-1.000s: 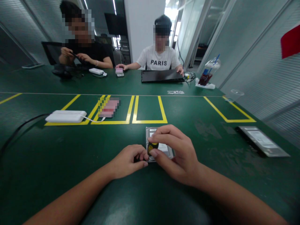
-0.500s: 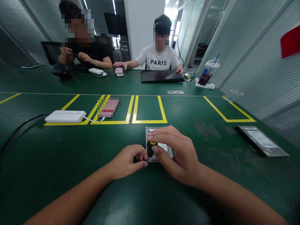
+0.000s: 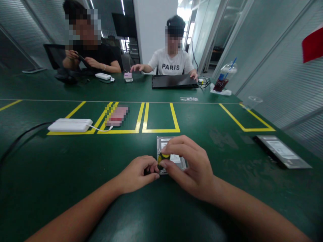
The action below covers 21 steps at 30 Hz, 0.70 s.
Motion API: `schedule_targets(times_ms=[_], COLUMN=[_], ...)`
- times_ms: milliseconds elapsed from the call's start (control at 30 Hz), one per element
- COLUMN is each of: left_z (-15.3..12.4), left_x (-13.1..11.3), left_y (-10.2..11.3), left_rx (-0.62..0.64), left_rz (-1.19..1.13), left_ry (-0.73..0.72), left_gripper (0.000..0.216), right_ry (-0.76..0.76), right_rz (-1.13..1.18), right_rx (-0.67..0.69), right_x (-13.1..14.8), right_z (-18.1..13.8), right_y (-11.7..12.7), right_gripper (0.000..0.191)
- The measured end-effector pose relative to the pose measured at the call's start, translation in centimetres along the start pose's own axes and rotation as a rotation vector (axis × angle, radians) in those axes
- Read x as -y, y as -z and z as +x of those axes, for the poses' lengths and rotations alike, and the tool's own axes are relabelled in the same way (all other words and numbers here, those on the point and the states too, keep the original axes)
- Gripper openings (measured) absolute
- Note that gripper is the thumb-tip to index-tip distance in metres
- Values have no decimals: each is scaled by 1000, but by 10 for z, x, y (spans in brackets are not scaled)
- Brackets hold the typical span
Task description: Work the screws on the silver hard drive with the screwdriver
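A hard drive (image 3: pixel 180 162) with a silver frame and white label lies flat on the green table in front of me. My right hand (image 3: pixel 190 164) reaches over it from the right, thumb and fingers closed round the stubby black-and-yellow handle of a screwdriver (image 3: pixel 164 157). The handle stands over the drive's left part; its tip is hidden. My left hand (image 3: pixel 143 169) is closed with curled fingers at the drive's lower left corner, gripping that edge beside the screwdriver.
Another hard drive (image 3: pixel 282 151) lies to the right. A white power bank (image 3: pixel 70 125) with cables and a pink phone (image 3: pixel 118 116) lie ahead left, among yellow tape marks. Two people sit opposite, near a dark flat panel (image 3: pixel 175 81) and a drink cup (image 3: pixel 223 75).
The screwdriver handle has turned a little in my right fingers, showing more yellow, and the fingers have shifted slightly. My left hand stays put. Opposite, a person's hand has lifted off a pink object.
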<state>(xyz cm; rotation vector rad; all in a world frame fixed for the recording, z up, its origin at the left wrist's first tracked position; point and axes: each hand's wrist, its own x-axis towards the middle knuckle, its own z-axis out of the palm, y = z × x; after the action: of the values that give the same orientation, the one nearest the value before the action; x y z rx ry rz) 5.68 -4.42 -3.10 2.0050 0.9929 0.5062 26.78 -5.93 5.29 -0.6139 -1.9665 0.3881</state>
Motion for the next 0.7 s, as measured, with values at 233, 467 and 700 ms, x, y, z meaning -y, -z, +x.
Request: schedule_targets(times_ms=[233,467,700], left_z=[1,0,0], left_x=[-2,1,2], left_y=[2,0,1], left_rx=[4,-46,-12], left_rz=[17,50,32], left_ry=[-48,-96,-86], left_gripper=[5,1,2], right_ry=[-9,21,-15], right_rz=[-4,26,-23], right_rx=[6,8,-7], right_x=[-2,1,-1], right_z=[0,1,0], right_y=[0,0,-1], right_gripper=[26,28,22])
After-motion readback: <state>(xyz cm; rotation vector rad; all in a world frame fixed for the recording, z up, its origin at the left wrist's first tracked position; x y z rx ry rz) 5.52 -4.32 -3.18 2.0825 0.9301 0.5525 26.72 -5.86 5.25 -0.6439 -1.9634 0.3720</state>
